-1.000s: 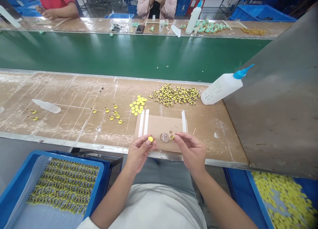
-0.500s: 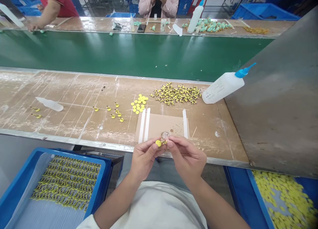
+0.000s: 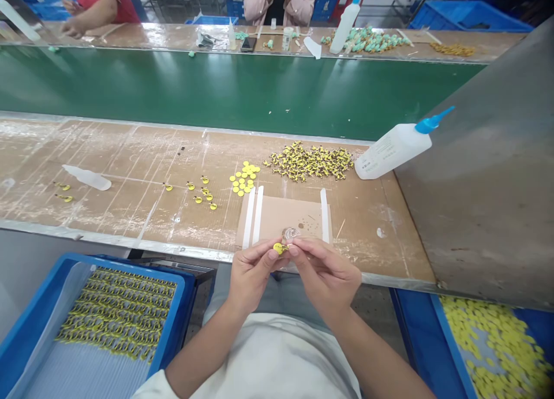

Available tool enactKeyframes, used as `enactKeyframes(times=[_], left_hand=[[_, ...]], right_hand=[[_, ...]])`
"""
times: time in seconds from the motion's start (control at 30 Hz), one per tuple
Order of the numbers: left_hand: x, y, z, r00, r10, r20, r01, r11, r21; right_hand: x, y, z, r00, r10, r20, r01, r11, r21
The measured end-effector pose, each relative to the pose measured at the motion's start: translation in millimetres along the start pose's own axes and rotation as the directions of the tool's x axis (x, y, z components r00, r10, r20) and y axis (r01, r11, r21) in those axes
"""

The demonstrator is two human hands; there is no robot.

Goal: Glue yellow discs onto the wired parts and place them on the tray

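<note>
My left hand (image 3: 253,278) and my right hand (image 3: 324,275) meet above the near edge of a brown cardboard sheet (image 3: 281,214). Between their fingertips is a small yellow disc (image 3: 280,248). The left fingers pinch it, while the right fingers hold a small yellow piece against it, mostly hidden. Just beyond my fingertips, a round transparent blob (image 3: 291,233) lies on the cardboard. Loose yellow discs (image 3: 243,177) and a heap of yellow-and-dark pieces (image 3: 309,161) lie farther out on the bench (image 3: 130,157).
A white glue bottle with a blue nozzle (image 3: 392,151) lies at the bench's right end, beside a grey metal panel (image 3: 476,185). Below left is a blue tray of arranged pieces (image 3: 119,312); below right, a blue bin of yellow discs (image 3: 489,347). Co-workers sit beyond a green belt (image 3: 216,90).
My hands have moved together, bringing the yellow disc and the small piece from separate hands into contact at my fingertips. The view has tilted slightly.
</note>
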State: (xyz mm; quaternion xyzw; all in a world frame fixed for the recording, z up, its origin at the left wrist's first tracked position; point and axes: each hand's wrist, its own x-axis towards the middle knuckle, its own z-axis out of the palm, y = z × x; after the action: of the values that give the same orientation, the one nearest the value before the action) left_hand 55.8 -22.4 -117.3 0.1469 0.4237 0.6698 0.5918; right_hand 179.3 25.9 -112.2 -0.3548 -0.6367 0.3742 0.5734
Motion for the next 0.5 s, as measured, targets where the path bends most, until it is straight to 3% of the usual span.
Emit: enactKeyframes(times=[0.5], left_hand=[[-0.4,-3.8,-1.9,1.0,0.024,-0.012,-0.024,1.0,0.003]], right_hand=[[4.0,-4.7,1.2,0.998,-0.06,0.02,0.06,0.997,-0.042]])
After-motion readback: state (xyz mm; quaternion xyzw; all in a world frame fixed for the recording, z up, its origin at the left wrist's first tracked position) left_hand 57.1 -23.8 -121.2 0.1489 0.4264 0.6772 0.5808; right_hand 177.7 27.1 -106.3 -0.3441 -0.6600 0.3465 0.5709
